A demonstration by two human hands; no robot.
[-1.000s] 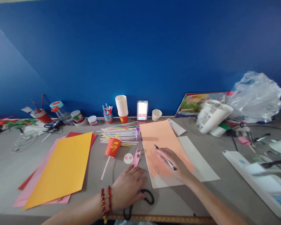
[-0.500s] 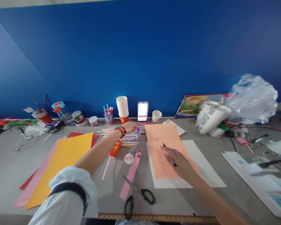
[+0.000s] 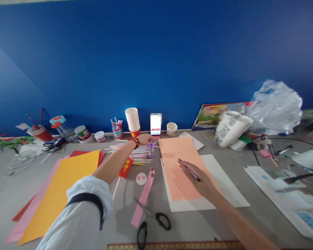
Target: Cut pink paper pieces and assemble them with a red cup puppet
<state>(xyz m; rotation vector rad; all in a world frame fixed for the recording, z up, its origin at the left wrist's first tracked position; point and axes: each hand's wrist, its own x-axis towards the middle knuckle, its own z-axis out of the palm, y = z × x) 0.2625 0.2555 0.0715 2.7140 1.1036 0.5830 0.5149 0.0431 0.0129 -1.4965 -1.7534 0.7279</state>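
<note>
My right hand (image 3: 198, 178) grips a dark pen (image 3: 191, 172) above an orange sheet of paper (image 3: 178, 149), where a faint drawn outline shows low on the left. That sheet lies on a larger white sheet (image 3: 219, 173). Stretched forward, my left hand (image 3: 146, 139) is closed beside a purple-capped clear tube (image 3: 151, 152), in front of a lit phone (image 3: 155, 125). What its fingers hold, if anything, is hidden. Under the left arm lie several paper straws (image 3: 139, 152). Black-handled scissors (image 3: 153, 216) rest open across a pink paper strip (image 3: 143, 201).
Yellow paper (image 3: 65, 184) overlaps pink and red sheets at left. A red paper piece (image 3: 125, 168) and a white disc with pink dots (image 3: 141, 178) lie centrally. Stacked paper cups (image 3: 133, 119) stand behind. A power strip (image 3: 276, 198) and plastic bag (image 3: 276, 104) occupy the right.
The view has shifted slightly. My right hand has tilted the pen flatter, its tip pointing left over the orange sheet. My left hand stays near the purple-capped tube.
</note>
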